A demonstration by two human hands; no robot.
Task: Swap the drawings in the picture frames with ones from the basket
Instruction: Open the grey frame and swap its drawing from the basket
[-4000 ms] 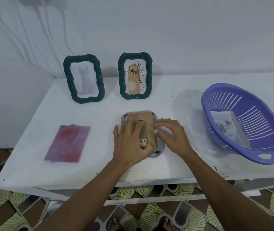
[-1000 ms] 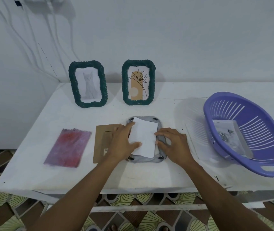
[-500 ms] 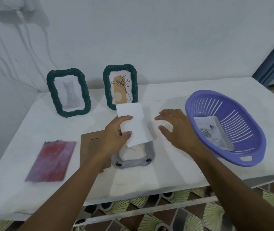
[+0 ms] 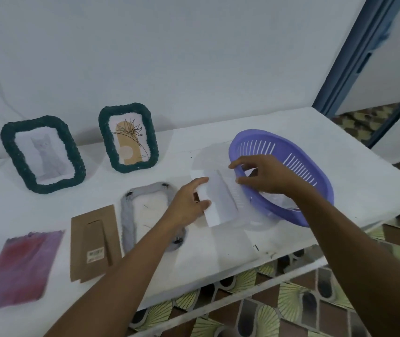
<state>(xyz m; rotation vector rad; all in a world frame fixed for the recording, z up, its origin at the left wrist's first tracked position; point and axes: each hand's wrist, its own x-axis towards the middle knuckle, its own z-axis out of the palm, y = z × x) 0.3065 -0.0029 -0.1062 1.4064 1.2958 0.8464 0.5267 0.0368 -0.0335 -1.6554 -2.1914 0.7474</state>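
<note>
Basket [image 4: 325, 190], purple and slotted, is sitting by the table's [image 4: 218, 246] right edge. Something pale is lying inside, mostly hidden under the right hand [image 4: 264, 175], which is hovering loose-fingered over the near rim, gripping nothing. Left hand [image 4: 188, 205] is pinching a white sheet [image 4: 221, 203], blank side up, just beside the basket.

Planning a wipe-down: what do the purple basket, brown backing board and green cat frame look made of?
The purple basket: moulded plastic, smooth, glossy, with slotted walls. The brown backing board: likely matte kraft cardboard, flat, with a cut-out stand flap. The green frame: seemingly braided cord or yarn, bumpy and matte.
</note>
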